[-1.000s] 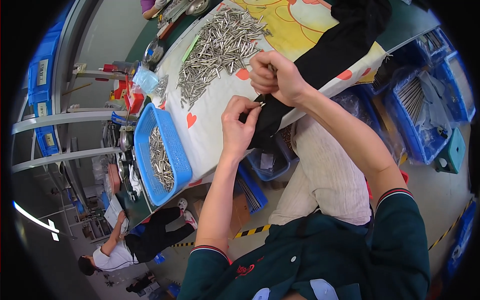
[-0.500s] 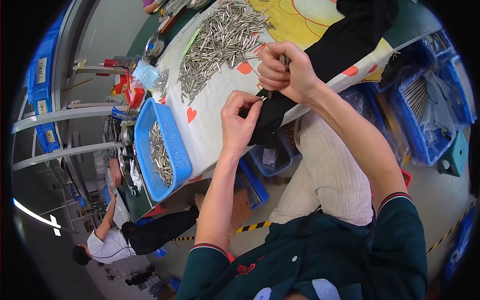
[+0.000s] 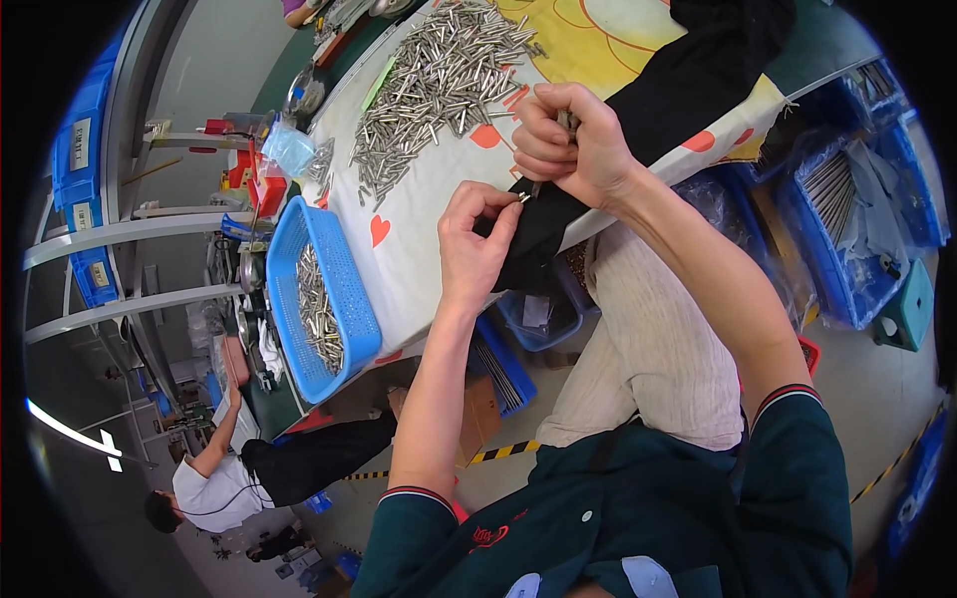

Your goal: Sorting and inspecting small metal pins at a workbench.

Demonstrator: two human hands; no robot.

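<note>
My left hand (image 3: 475,237) pinches a small shiny metal pin (image 3: 523,197) between thumb and forefinger, over the table's near edge. Just to its right my right hand (image 3: 580,145) is a closed fist around a slim tool (image 3: 537,187), whose narrow end points down beside the pin; most of it is hidden by the fingers, so its kind cannot be made out. Under both hands lies a black cloth (image 3: 653,115), draped along the table edge. Beyond them a large heap of short metal pins (image 3: 439,85) is spread over the white patterned tablecloth (image 3: 404,269).
A blue perforated basket (image 3: 351,289) with more pins stands at the table's left. Blue crates (image 3: 832,239) holding metal rods and plastic bags are at the right. Below the table edge sits a blue bin (image 3: 543,324). A co-worker (image 3: 224,488) works at a bench on the left.
Both my hands keep nearly the same position, still gripping the pin and the slim tool. At the left, the co-worker's arm and body have shifted slightly.
</note>
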